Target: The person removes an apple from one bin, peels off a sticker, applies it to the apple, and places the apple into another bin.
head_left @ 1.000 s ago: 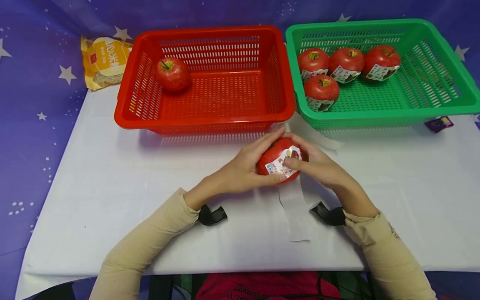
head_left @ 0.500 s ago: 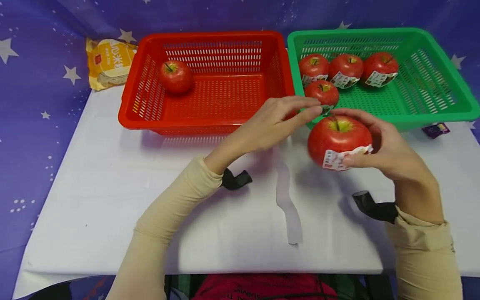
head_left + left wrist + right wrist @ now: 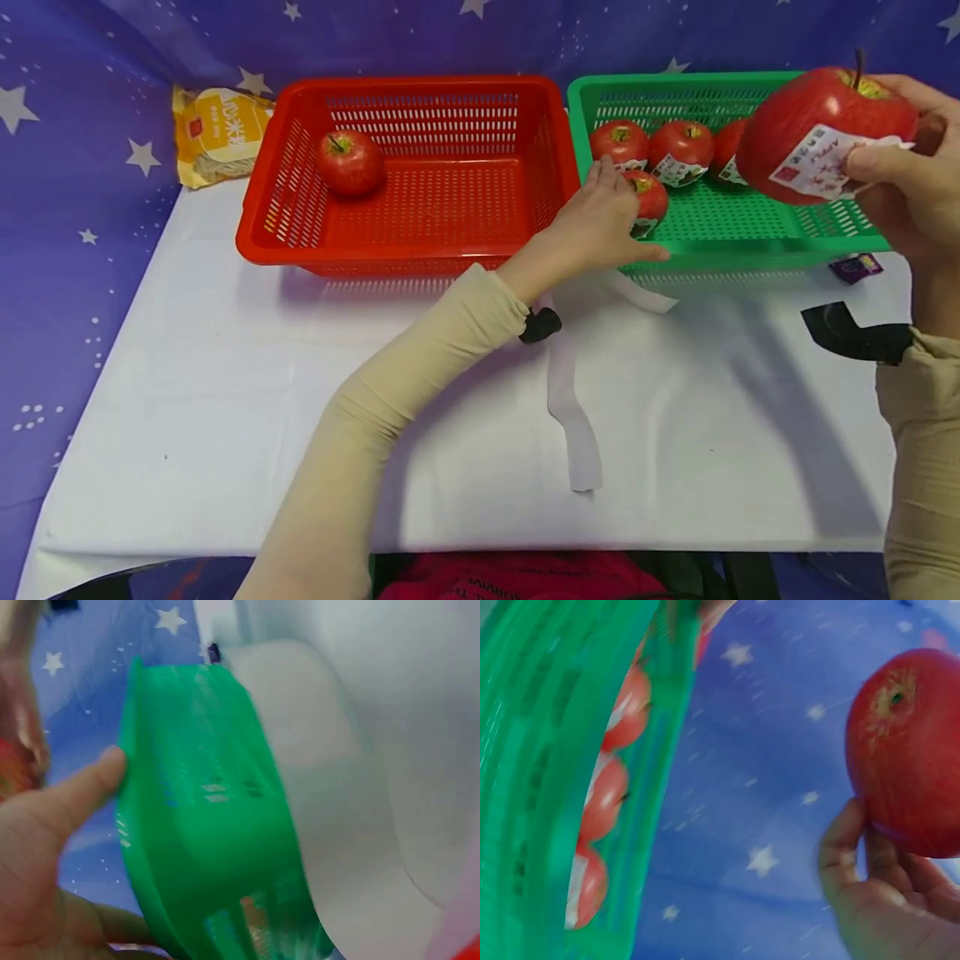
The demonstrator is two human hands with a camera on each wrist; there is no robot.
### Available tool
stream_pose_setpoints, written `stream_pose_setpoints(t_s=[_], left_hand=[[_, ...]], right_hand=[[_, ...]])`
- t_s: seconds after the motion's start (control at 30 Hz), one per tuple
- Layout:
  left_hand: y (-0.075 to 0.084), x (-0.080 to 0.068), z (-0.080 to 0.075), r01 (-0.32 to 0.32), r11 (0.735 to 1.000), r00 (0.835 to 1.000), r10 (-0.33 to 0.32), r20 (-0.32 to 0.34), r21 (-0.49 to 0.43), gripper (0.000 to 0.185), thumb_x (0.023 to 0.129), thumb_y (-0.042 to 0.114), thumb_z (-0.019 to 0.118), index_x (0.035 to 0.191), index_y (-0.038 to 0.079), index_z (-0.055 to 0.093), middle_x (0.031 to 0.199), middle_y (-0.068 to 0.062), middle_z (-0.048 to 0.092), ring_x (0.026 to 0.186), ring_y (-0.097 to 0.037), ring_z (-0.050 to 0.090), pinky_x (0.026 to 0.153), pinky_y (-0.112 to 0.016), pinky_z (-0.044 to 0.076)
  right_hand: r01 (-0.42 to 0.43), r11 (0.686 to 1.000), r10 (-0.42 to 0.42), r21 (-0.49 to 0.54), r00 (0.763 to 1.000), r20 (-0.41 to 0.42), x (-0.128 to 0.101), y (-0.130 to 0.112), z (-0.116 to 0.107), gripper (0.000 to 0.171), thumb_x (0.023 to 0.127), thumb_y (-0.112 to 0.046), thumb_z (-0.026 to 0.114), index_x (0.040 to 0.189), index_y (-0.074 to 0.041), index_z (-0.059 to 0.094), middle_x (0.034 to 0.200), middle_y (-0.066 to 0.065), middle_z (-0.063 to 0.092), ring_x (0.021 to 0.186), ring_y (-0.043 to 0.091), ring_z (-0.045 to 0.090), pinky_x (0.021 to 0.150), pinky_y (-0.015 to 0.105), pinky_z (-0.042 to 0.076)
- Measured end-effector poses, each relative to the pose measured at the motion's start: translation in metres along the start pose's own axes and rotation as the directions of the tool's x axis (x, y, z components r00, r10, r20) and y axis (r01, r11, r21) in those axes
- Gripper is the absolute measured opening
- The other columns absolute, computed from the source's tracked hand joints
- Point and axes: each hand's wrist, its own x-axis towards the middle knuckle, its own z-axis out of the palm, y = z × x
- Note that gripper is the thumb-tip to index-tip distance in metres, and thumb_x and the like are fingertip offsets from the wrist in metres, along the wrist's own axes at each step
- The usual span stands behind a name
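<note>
Red apple [image 3: 821, 133] held in right grip [image 3: 903, 183], left grip [image 3: 600, 225] loose-fingered at green basket [image 3: 750, 242] rim

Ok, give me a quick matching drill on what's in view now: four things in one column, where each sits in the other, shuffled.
Things:
1. lone apple
2. held apple
3. paper strip
4. yellow packet

Places:
A. flat on the white table, in front of the baskets
B. in the right hand, raised over the green basket
C. inside the red basket, near its left wall
D. left of the red basket, at the table's far edge

Pairs: 1-C, 2-B, 3-A, 4-D
</note>
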Motion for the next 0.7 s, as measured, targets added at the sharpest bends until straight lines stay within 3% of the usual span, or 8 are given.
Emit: stream_pose_setpoints(t_s=[0.1,0.17,0.23,0.3,0.37,0.47,0.6,0.7], left_hand=[[0.002,0.000,0.000,0.044,0.999,0.999,-0.044,0.012,-0.001,0.057,0.083,0.071,0.052,0.077,0.015,0.059,0.159,-0.025,0.003,0.149,-0.034,-0.002,0.114,-0.027,0.031],[0.003,0.000,0.000,0.074,0.997,0.997,-0.074,0.036,-0.011,0.061,0.082,0.075,0.048,0.074,0.016,0.058,0.159,-0.024,-0.001,0.149,-0.033,-0.005,0.114,-0.026,0.031],[0.004,-0.001,0.000,0.095,0.995,0.994,-0.094,0.060,-0.021,0.064,0.082,0.078,0.043,0.075,0.017,0.061,0.159,-0.022,-0.004,0.149,-0.029,-0.009,0.116,-0.027,0.027],[0.005,-0.001,0.001,0.107,0.994,0.992,-0.106,0.071,-0.024,0.066,0.083,0.078,0.039,0.081,0.017,0.066,0.160,-0.020,-0.003,0.149,-0.027,-0.011,0.121,-0.030,0.016],[0.005,-0.001,0.003,0.135,0.990,0.989,-0.133,0.065,-0.028,0.067,0.084,0.077,0.041,0.094,0.019,0.070,0.161,-0.018,-0.005,0.150,-0.026,-0.010,0.122,-0.033,0.011],[0.004,-0.002,0.005,0.172,0.985,0.984,-0.171,0.040,-0.014,0.080,0.081,0.078,0.044,0.130,0.016,0.059,0.161,-0.015,-0.007,0.150,-0.026,-0.008,0.122,-0.036,0.009],[0.004,-0.001,0.006,0.202,0.979,0.979,-0.202,0.018,0.024,0.109,0.077,0.083,0.043,0.153,0.008,0.017,0.161,-0.014,-0.007,0.150,-0.025,-0.005,0.122,-0.034,0.011],[0.004,0.000,0.006,0.213,0.976,0.977,-0.213,0.013,0.049,0.118,0.076,0.085,0.041,0.153,0.004,0.003,0.161,-0.014,-0.007,0.151,-0.025,-0.005,0.122,-0.033,0.011]], right_hand=[[-0.033,0.998,0.032,-0.044,0.999,-0.015,0.016,0.000,-0.007,0.052,0.078,0.020,0.063,0.127,0.016,0.049,0.116,0.022,0.061,0.101,0.027,0.058,0.082,0.025,0.056],[-0.104,0.989,0.101,-0.107,0.994,-0.034,0.025,0.001,-0.014,0.052,0.079,0.019,0.063,0.129,0.010,0.051,0.119,0.016,0.060,0.104,0.023,0.055,0.082,0.020,0.054],[-0.225,0.940,0.209,-0.256,0.974,-0.089,0.035,0.003,-0.022,0.055,0.080,0.016,0.064,0.131,0.000,0.051,0.120,0.006,0.057,0.108,0.016,0.050,0.080,0.013,0.052],[-0.351,0.824,0.315,-0.445,0.936,-0.155,0.044,0.007,-0.030,0.061,0.081,0.011,0.066,0.135,-0.011,0.048,0.120,-0.005,0.052,0.109,0.011,0.045,0.074,0.007,0.050],[-0.438,0.653,0.410,-0.618,0.890,-0.198,0.052,0.012,-0.036,0.067,0.082,0.005,0.069,0.139,-0.018,0.042,0.116,-0.012,0.047,0.106,0.006,0.042,0.069,0.004,0.048],[-0.445,0.409,0.507,-0.797,0.837,-0.206,0.060,0.022,-0.042,0.072,0.084,-0.006,0.072,0.143,-0.021,0.033,0.111,-0.017,0.041,0.101,0.002,0.041,0.066,0.004,0.046],[-0.373,0.247,0.608,-0.894,0.778,-0.157,0.068,0.033,-0.045,0.077,0.083,-0.017,0.075,0.145,-0.016,0.030,0.110,-0.016,0.042,0.094,0.002,0.044,0.066,0.007,0.047],[-0.322,0.188,0.661,-0.928,0.740,-0.122,0.072,0.039,-0.043,0.080,0.081,-0.021,0.077,0.145,-0.012,0.030,0.115,-0.012,0.043,0.096,0.003,0.045,0.068,0.009,0.047]])
